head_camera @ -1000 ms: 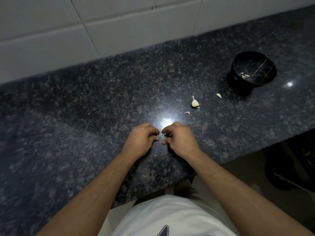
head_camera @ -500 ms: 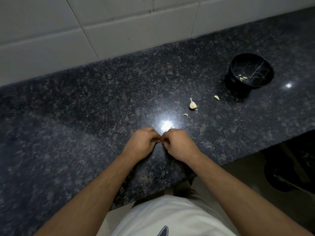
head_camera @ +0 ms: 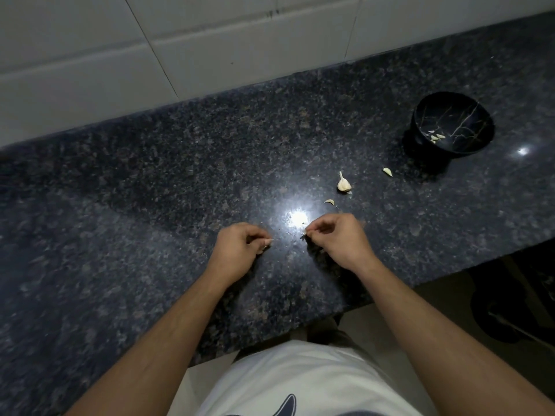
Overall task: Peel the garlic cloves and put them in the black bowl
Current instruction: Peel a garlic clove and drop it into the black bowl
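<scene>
My left hand (head_camera: 240, 250) pinches a small pale garlic clove (head_camera: 267, 242) just above the dark granite counter (head_camera: 120, 205). Apart from it to the right, my right hand (head_camera: 336, 238) pinches a tiny bit of garlic skin (head_camera: 305, 233) between its fingertips. A partly broken garlic bulb (head_camera: 343, 184) lies beyond the hands, with a loose clove (head_camera: 329, 201) near it and another clove (head_camera: 387, 171) closer to the bowl. The black bowl (head_camera: 468, 115) stands at the far right with several peeled cloves (head_camera: 436, 136) inside.
White wall tiles (head_camera: 210, 40) rise behind the counter. The counter's front edge (head_camera: 450, 274) runs diagonally at the right, with the floor and a dark object (head_camera: 510, 310) below it. A bright light reflection (head_camera: 297, 218) sits between the hands.
The hands were together at one clove; now they have pulled apart, the left keeping the clove, the right drawing off to the right with a bit of skin.
</scene>
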